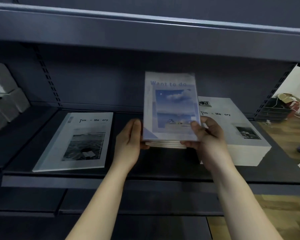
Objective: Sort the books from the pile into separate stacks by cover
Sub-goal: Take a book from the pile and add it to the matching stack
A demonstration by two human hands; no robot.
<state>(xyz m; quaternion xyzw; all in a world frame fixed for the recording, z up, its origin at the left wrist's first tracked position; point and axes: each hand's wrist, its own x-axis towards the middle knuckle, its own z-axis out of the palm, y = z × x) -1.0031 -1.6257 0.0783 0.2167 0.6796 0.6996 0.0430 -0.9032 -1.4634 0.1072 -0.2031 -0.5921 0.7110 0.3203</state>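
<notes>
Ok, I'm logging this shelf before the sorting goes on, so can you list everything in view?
blue books: one small stack, exact number unclear, blue sky cover reading "Want to do", held above the middle of the shelf
grey book: one, grey with a black-and-white photo, flat on the shelf, left
grey stack: one tall stack, grey cover, white page edges, on the shelf, right
shelf: one, dark grey, another board above it
boxes: several, pale grey, far left
floor: wooden, brown, far right
left hand: one, grips the blue books' left edge
right hand: one, thumb on the top cover, fingers beneath
</notes>
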